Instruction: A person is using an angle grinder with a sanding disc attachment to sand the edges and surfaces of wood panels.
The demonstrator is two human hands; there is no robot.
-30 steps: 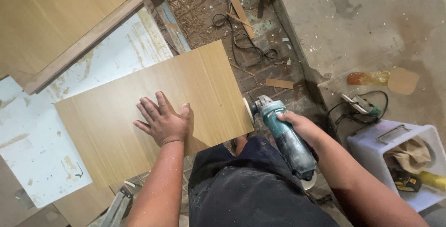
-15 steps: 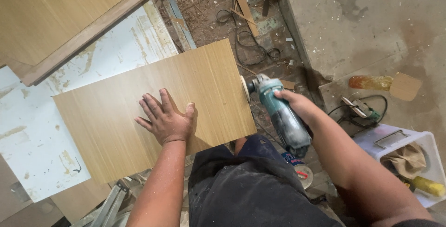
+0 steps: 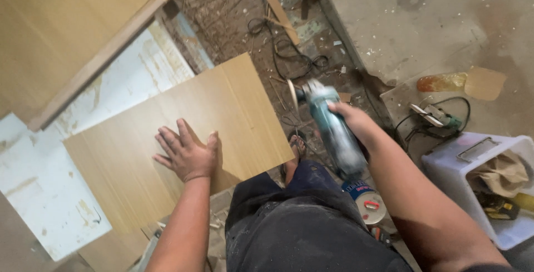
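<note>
Laminated wood-grain panel (image 3: pixel 183 138) lies flat across the middle of the frame, its long axis running from the lower left up toward the upper centre, resting partly on a white, scuffed board (image 3: pixel 44 194) beneath it. Our left hand (image 3: pixel 186 152) presses down on the panel's lower middle, palm flat, fingers spread wide and gripping nothing, pointing toward the upper left.

Our right hand (image 3: pixel 353 124) is closed tightly around the body of a teal angle grinder (image 3: pixel 331 130). The grinder's long axis runs from the lower right up toward the upper left, and its disc (image 3: pixel 292 91) sits at the top end, just beside the panel's right-hand edge; we cannot tell whether it touches the wood. So the panel's near edge lies to the left of the disc, and the right hand is the nearer one to that edge, while the left hand holds the sheet well in from it.

Below the grinder, near our dark trousers (image 3: pixel 300 227), lies a roll of tape (image 3: pixel 367 205), and a sandalled foot (image 3: pixel 297 147) shows between the panel and our knee.

At the right edge of the frame stands a white plastic bin (image 3: pixel 445 166); inside it we see crumpled brown paper (image 3: pixel 503 174), something dark beneath that, and a yellow item at the far right, too cut off to name. A black cable (image 3: pixel 289 55) coils over the debris-strewn floor in the upper centre, and a plug adapter (image 3: pixel 436 116) with leads lies on the concrete to the right.
</note>
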